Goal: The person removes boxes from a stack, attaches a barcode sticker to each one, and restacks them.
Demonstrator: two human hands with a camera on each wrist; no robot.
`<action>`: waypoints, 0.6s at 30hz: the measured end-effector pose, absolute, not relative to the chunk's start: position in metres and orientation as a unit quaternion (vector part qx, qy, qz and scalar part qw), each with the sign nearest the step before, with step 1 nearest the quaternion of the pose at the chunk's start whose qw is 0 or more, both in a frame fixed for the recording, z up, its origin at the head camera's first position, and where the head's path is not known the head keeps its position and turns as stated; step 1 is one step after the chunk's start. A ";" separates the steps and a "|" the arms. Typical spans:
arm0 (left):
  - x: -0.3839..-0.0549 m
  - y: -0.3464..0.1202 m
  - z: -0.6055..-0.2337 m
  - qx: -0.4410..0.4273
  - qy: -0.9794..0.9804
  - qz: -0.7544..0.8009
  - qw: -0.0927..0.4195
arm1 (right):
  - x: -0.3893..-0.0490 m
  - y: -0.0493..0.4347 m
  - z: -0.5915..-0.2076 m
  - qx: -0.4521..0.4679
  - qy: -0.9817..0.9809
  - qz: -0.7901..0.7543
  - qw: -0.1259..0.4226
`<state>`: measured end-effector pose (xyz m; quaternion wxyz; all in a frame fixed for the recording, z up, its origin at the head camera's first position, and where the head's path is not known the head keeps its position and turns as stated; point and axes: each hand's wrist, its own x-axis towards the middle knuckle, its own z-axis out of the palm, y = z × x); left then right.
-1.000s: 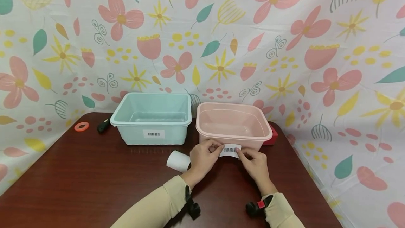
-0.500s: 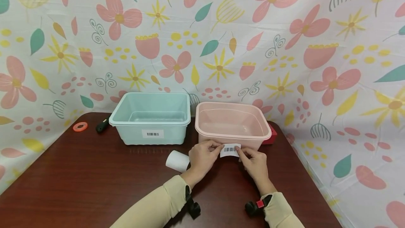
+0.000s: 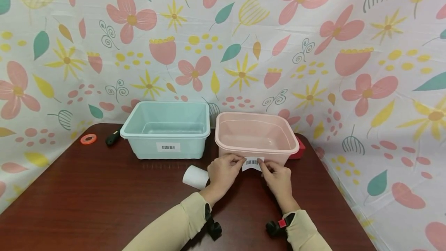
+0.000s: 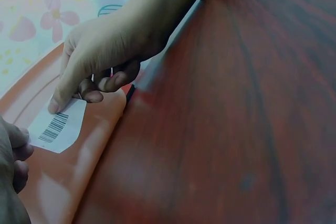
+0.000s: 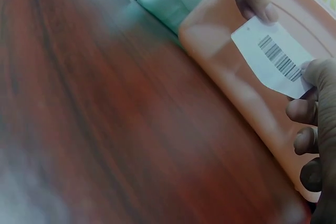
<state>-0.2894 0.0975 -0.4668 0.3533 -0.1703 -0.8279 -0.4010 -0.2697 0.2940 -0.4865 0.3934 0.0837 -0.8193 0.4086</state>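
A white barcode label point(image 3: 252, 164) is stretched between both hands at the front wall of the pink basin point(image 3: 258, 151). My left hand point(image 3: 223, 171) pinches its left end, while the right hand point(image 3: 279, 179) has the other end between thumb and fingers. In the left wrist view the label point(image 4: 59, 125) overlaps the basin point(image 4: 86, 166), and its lower edge bends outward. The right wrist view shows the label point(image 5: 273, 56) printed side out, with the right thumb near the barcode's end. Whether its back touches the wall is hidden.
A light blue basin point(image 3: 167, 142) with a barcode label point(image 3: 168, 147) on its front stands at the left. A white roll point(image 3: 196, 177) lies beside the left wrist. An orange ring point(image 3: 88, 139), a dark-handled tool point(image 3: 112, 138) and a red object point(image 3: 299, 149) lie further back.
The label has moved up slightly and its lower edge has bent. My right hand has shifted a little to the left; the left hand has stayed nearly in place.
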 end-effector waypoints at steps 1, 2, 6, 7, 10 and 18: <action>-0.290 0.098 -0.467 -0.170 -0.828 -0.402 0.354 | -0.270 0.294 -0.486 0.082 -0.819 0.410 0.393; -0.291 0.098 -0.468 -0.169 -0.827 -0.403 0.354 | -0.270 0.293 -0.486 0.080 -0.820 0.409 0.393; -0.292 0.098 -0.469 -0.165 -0.827 -0.403 0.357 | -0.270 0.292 -0.486 0.069 -0.824 0.406 0.390; -0.293 0.098 -0.469 -0.165 -0.826 -0.403 0.358 | -0.270 0.292 -0.486 0.066 -0.824 0.406 0.390; -0.294 0.098 -0.468 -0.166 -0.822 -0.405 0.363 | -0.271 0.291 -0.486 0.057 -0.826 0.407 0.386; -0.297 0.099 -0.468 -0.167 -0.818 -0.406 0.370 | -0.275 0.286 -0.486 0.036 -0.831 0.401 0.385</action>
